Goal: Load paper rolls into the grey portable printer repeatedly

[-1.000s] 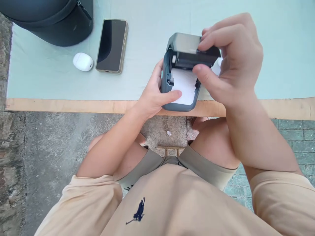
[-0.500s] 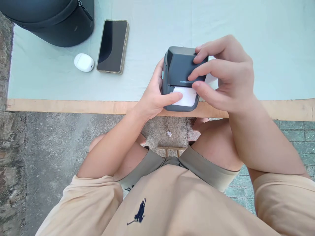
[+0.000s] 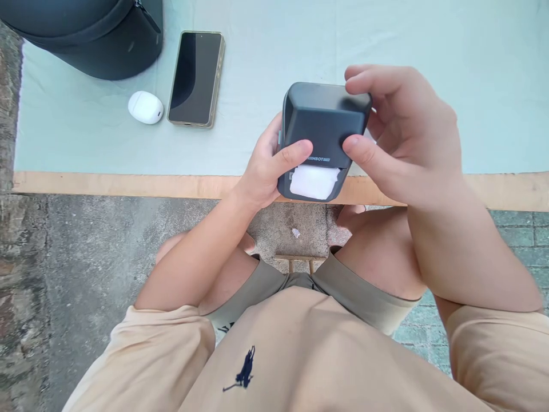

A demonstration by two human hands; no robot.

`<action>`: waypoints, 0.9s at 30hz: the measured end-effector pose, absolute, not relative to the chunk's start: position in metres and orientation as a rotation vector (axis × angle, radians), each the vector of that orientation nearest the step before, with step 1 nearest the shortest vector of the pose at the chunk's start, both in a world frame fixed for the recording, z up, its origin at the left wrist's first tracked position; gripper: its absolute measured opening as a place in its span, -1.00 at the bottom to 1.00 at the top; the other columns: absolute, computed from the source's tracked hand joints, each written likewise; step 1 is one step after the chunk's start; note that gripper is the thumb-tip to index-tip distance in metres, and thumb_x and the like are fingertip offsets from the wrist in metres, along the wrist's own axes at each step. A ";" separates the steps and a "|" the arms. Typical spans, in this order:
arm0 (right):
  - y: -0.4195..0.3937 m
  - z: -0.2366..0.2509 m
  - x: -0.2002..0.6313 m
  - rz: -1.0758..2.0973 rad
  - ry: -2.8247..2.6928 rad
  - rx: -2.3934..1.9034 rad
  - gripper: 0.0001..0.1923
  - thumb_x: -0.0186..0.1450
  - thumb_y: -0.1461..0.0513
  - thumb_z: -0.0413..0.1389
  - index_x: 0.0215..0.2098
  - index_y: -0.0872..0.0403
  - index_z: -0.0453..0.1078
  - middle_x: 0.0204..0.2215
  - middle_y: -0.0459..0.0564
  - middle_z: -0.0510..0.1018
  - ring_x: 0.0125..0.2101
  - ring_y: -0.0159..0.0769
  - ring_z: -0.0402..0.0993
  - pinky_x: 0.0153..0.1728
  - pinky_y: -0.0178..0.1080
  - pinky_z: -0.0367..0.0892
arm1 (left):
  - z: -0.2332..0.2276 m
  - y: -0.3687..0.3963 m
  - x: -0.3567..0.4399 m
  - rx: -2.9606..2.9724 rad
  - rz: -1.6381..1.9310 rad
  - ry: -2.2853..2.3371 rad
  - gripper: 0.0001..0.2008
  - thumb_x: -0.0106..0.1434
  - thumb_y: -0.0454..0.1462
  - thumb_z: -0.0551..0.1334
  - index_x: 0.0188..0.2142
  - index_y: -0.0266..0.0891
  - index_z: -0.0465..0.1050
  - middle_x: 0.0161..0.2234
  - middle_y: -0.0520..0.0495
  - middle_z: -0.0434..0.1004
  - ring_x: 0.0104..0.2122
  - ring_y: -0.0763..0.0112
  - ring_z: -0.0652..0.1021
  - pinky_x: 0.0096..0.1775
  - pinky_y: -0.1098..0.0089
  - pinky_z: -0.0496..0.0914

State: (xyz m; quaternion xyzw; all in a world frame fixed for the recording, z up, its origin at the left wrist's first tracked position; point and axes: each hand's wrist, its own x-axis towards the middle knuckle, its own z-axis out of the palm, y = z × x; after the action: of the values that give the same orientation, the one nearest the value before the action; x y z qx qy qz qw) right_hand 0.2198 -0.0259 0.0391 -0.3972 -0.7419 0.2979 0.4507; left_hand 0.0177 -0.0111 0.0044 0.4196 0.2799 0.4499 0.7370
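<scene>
Both hands grip 1 small dark grey label printer over the near table edge. Left hand curls around its left side, thumb on the lid. Right hand clasps the right side, thumb on the lid, fingers over the far edge. White paper shows at the printer's front opening. Smooth, rounded plastic casing.

Brand on printer: I read white lettering "NIIMBOT" on the front face of the dark grey label printer, just above its white paper.
Logo on shirt: a dark embroidered figure on my beige shirt, no letters.
</scene>
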 end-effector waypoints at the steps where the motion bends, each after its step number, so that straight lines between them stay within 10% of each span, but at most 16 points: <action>1: -0.027 0.039 0.220 0.765 -1.835 -0.985 -0.60 0.41 0.01 0.25 0.19 -0.24 0.44 0.23 -0.01 0.52 0.29 -0.05 0.47 0.20 0.05 0.56 | 0.005 -0.011 0.018 0.920 0.997 0.620 -0.46 0.24 0.12 0.48 0.06 -0.10 0.53 0.00 -0.12 0.68 0.41 -0.18 0.49 0.17 0.10 0.63; 20: -0.029 0.037 0.226 0.728 -1.967 -1.014 -0.48 0.49 0.05 0.21 0.37 -0.24 0.26 0.33 -0.02 0.40 0.26 -0.09 0.51 0.04 -0.06 0.72 | -0.012 0.001 0.016 0.952 1.004 0.591 -0.29 0.06 0.18 0.56 0.06 -0.13 0.52 -0.01 -0.16 0.68 0.34 -0.25 0.54 0.11 0.07 0.64; 27: -0.027 0.034 0.228 0.321 -2.069 -0.996 -0.52 0.54 0.15 0.09 0.41 -0.21 0.33 0.40 -0.01 0.43 0.41 -0.02 0.41 0.29 0.12 0.57 | 0.003 0.001 0.019 0.800 0.957 0.524 -0.52 0.33 0.13 0.36 0.05 -0.10 0.53 -0.04 -0.09 0.70 0.43 0.00 0.46 0.34 0.03 0.51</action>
State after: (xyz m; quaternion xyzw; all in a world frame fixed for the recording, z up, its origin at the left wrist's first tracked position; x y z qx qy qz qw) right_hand 0.2281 -0.0271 0.0344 -0.3937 -0.8180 0.1269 0.3998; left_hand 0.0187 0.0008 0.0035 0.3702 0.2423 0.4430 0.7798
